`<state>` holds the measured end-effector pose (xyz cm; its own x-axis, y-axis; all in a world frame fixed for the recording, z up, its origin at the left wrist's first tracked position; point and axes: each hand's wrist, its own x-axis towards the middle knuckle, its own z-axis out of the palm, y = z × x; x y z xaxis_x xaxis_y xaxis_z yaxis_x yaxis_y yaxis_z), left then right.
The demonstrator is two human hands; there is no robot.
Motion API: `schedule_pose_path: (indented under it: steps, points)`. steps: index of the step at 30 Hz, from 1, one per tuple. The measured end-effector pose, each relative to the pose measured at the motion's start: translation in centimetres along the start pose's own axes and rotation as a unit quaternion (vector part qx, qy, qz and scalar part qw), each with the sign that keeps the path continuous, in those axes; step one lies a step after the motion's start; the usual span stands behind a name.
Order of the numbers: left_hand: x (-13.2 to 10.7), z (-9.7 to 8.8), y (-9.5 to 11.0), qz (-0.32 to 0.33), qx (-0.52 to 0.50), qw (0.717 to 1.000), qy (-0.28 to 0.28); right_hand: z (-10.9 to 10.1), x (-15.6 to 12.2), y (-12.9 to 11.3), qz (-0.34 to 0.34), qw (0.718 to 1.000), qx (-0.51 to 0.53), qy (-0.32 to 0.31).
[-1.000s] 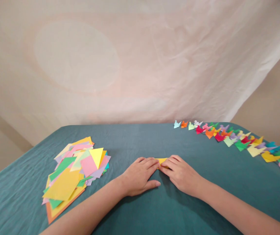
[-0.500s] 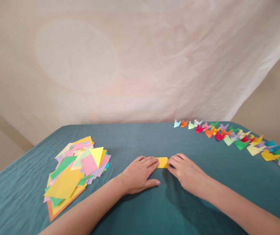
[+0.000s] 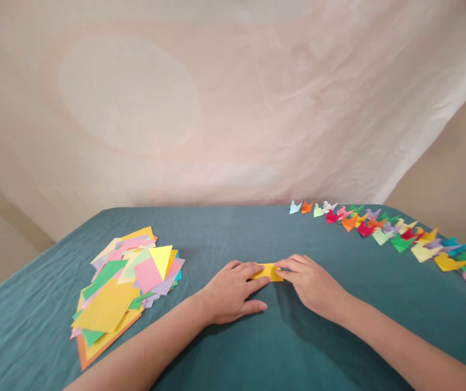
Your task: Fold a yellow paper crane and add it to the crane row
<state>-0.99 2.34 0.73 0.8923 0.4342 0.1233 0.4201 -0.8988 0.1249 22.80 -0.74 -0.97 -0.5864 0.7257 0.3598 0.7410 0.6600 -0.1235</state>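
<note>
A small yellow folded paper [image 3: 268, 272] lies flat on the table at the centre. My left hand [image 3: 238, 288] rests palm down, its fingertips pressing the paper's left part and its thumb stretched out on the cloth. At the paper's right end, my right hand [image 3: 308, 279] has its fingers drawn together over the top edge and corner. The right thumb is mostly hidden beneath those fingers. Both hands cover the two ends of the paper, so only its middle shows.
On the left lies a loose pile of coloured paper sheets [image 3: 108, 307], with a yellow folded triangle [image 3: 162, 259] on top. Several folded paper birds [image 3: 402, 243] stand in rows along the right. A dark green cloth [image 3: 216, 228] covers the table, and a pale sheet [image 3: 233, 108] hangs behind.
My right fingers have slid a little left, from the paper's right end onto its top edge. My left fingers have spread slightly, one now lying lower across the paper.
</note>
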Motion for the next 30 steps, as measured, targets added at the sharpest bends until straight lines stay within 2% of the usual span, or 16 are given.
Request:
schedule_pose_path:
  steps: [5,13,22,30]
  points:
    - [0.1,0.0,0.1,0.005,0.008,1.0,0.002,0.8,0.0,-0.8,-0.012,1.0,0.0,-0.017]
    - [0.1,-0.3,0.1,-0.002,0.033,0.999,0.003,0.4,0.3,-1.2,-0.019,0.998,-0.034,-0.041]
    - [-0.9,-1.3,-0.4,-0.033,0.05,0.998,0.005,0.4,0.4,-1.2,-0.02,0.998,-0.035,-0.05]
    - [-1.2,-2.3,0.2,-0.038,0.082,0.996,-0.007,0.2,0.2,-0.6,-0.008,0.998,-0.031,-0.061]
